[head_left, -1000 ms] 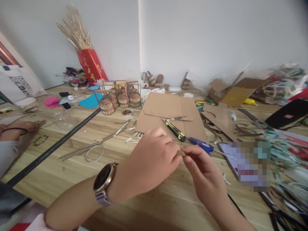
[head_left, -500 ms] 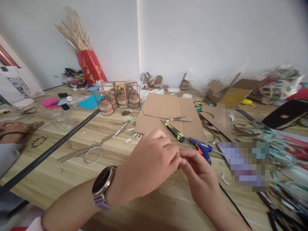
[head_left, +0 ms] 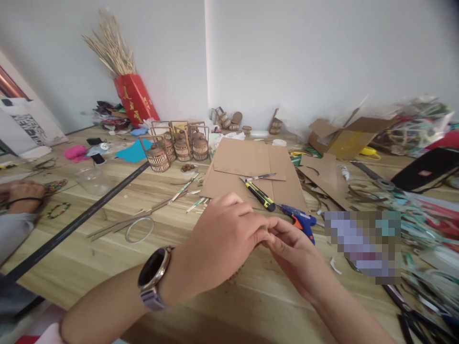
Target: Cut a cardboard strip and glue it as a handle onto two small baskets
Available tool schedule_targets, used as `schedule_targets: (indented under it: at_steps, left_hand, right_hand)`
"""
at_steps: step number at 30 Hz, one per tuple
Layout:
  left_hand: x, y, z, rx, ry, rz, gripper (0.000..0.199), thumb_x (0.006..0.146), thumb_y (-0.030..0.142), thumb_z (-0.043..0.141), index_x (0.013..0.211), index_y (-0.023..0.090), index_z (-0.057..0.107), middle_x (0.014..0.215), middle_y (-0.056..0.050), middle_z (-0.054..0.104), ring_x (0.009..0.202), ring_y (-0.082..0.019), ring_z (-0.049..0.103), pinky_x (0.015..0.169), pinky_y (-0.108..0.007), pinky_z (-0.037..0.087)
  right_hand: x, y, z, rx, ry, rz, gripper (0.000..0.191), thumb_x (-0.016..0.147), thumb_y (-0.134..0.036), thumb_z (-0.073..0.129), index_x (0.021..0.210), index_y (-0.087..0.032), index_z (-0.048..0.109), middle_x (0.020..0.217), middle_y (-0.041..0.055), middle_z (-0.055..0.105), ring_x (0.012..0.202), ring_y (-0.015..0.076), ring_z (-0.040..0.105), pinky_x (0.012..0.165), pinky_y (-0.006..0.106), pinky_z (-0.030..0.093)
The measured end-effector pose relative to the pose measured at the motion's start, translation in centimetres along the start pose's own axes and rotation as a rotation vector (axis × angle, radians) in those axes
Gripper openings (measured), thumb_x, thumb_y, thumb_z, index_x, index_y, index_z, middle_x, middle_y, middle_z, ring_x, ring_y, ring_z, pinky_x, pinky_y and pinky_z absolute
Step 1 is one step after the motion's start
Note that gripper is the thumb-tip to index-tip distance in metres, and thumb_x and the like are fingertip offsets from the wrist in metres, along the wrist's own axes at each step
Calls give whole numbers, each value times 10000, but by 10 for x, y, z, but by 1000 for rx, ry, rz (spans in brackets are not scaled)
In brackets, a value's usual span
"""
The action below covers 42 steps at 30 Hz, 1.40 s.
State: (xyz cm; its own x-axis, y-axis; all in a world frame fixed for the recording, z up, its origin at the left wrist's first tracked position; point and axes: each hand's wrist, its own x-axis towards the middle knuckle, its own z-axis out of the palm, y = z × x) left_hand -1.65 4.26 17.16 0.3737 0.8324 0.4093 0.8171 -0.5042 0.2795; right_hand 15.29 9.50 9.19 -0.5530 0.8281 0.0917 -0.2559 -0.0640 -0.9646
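Over the surface point(head_left: 272, 306), toward its near edge, your left hand point(head_left: 222, 248) and right hand point(head_left: 294, 254) meet, both pinching a small brown piece point(head_left: 256, 245) held between them, equally close to each, its long axis hidden.

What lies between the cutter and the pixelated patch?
The glue gun, just beyond the right hand, in the head view.
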Motion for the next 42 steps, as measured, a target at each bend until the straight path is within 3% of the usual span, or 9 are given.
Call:
schedule_targets:
  at_steps: [6,12,20,23,26,31,37,42]
  left_hand:
    - [-2,0,-1,-20,8,7,135,945,231,607,1016,212,721,770,-4,652,778,-191,507,709,-321,393]
    - [-2,1,-2,-5,28,58,180,969,209,567,861,152,700,759,-11,654,740,-167,502,705,-307,390]
    - [-4,0,0,-35,57,63,195,990,232,535,907,155,694,812,-16,696,766,-169,546,740,-314,420]
    - [-11,-7,-6,-84,112,-3,235,1013,287,491,1131,172,658,952,-30,722,870,-182,589,801,-328,441]
    - [-20,-20,-12,-172,116,-164,267,1030,323,432,1115,210,659,1009,-22,721,943,-175,623,814,-310,462]
    - [-29,-36,-8,-513,-16,-422,373,1006,470,416,1053,204,672,690,18,651,618,-128,599,535,-227,422]
    - [-30,-37,6,-739,67,-461,329,973,439,476,1058,191,675,669,20,578,598,-111,535,530,-215,399]
    - [-30,-37,5,-775,85,-489,316,959,442,502,1080,207,675,684,23,592,596,-110,534,523,-214,401]
  right_hand:
    - [6,-5,-12,-43,-85,43,323,813,-541,715,796,-219,694,718,-1,576,650,138,454,622,272,385]
    - [13,-11,-10,109,-216,127,282,776,-465,782,774,-196,700,738,2,587,712,130,498,681,254,402]
    - [13,-3,-6,146,-223,131,322,764,-485,786,753,-195,648,706,-13,539,689,139,483,688,275,407]
    - [12,-1,-6,135,-198,124,338,753,-508,785,746,-202,641,720,-3,542,726,157,491,701,287,410]
    - [11,2,-6,161,-182,122,317,743,-484,801,738,-200,660,737,2,552,750,154,490,708,276,401]
    - [12,4,-4,186,-189,138,319,718,-488,816,737,-204,673,742,10,557,737,161,494,686,280,393]
    - [13,3,2,187,-176,113,351,693,-509,821,711,-209,641,710,17,569,715,175,510,678,300,405]
    - [10,3,3,183,-180,106,347,717,-518,800,699,-212,637,717,21,566,735,176,514,684,292,406]
